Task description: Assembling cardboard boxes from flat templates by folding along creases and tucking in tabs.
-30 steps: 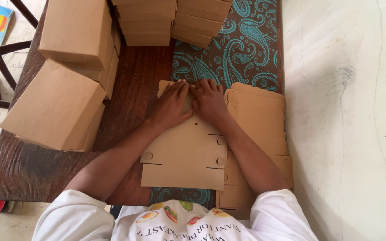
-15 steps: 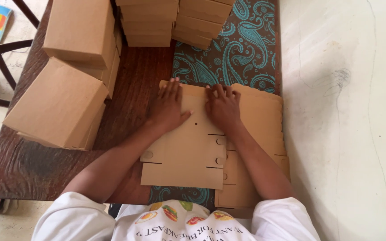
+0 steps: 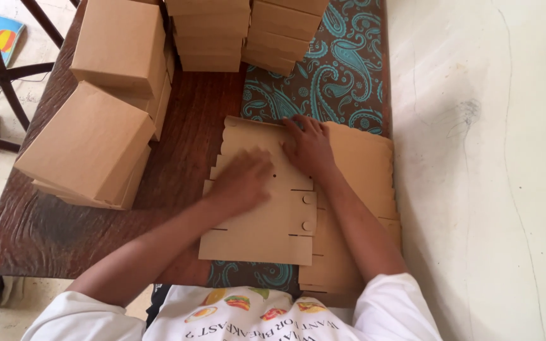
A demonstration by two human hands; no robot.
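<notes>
Both hands are pressing flat, holding nothing: the left hand and right hand are resting on the cardboard sheet, lying on the stack of flat sheets (edges offset). It is looking light, thin, bendable; gripping its edges seems best.

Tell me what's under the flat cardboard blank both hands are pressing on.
Under the cardboard blank lies a stack of flat blanks, showing to its right, on the paisley cloth. How many, and what lies beneath the blank's middle, is covered.
</notes>
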